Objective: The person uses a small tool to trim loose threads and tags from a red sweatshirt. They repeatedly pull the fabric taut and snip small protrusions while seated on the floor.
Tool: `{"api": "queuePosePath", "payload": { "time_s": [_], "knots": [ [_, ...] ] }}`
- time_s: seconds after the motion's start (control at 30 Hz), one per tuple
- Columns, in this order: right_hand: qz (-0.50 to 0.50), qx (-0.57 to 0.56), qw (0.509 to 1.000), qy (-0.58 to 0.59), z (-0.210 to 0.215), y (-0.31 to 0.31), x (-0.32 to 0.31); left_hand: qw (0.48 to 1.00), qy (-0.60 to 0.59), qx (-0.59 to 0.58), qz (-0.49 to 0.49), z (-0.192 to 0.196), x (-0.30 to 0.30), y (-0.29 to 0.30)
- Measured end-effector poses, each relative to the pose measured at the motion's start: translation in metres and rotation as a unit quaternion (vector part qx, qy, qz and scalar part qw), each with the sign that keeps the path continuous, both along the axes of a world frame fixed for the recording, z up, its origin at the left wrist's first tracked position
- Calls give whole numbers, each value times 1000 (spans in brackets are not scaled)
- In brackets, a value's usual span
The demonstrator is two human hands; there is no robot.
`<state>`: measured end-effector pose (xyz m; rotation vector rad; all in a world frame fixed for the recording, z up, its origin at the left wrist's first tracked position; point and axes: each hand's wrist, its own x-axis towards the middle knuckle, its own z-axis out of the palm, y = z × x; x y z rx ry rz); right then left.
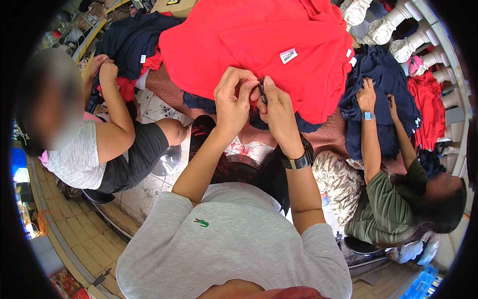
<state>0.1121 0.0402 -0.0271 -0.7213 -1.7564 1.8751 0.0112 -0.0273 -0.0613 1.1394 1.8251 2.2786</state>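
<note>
Over the front of a heap of red garments (224, 50), both my hands meet near the middle of the view. My right hand (280, 110), with a dark watch at its wrist, is closed round a small dark tool (262, 92) that looks like thread snips. My left hand (232, 94) pinches thumb to fingers right beside the tool's tip. Whatever lies in that pinch is too small to make out. A white label (288, 56) shows on the red fabric, beyond my right hand.
On my left, a person in a grey shirt (84, 149) handles dark navy garments (130, 40). To my right, a person in a green shirt (386, 204) has both hands on navy garments (376, 70). White spools (401, 47) line the far right. Thread scraps litter the white tiles (149, 107).
</note>
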Motion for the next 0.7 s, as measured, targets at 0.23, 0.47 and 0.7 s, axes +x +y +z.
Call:
{"api": "queuePosePath", "payload": {
  "time_s": [0.23,0.47,0.7],
  "knots": [
    [3,-68,998,15,-1,5,-6,1000,15,4,-3,3,0,0],
    [-22,-96,995,-24,3,-2,14,989,127,-32,65,9,1,-1],
    [-22,-68,997,2,-1,-2,20,976,186,-40,108,0,-3,6]
  ]
}}
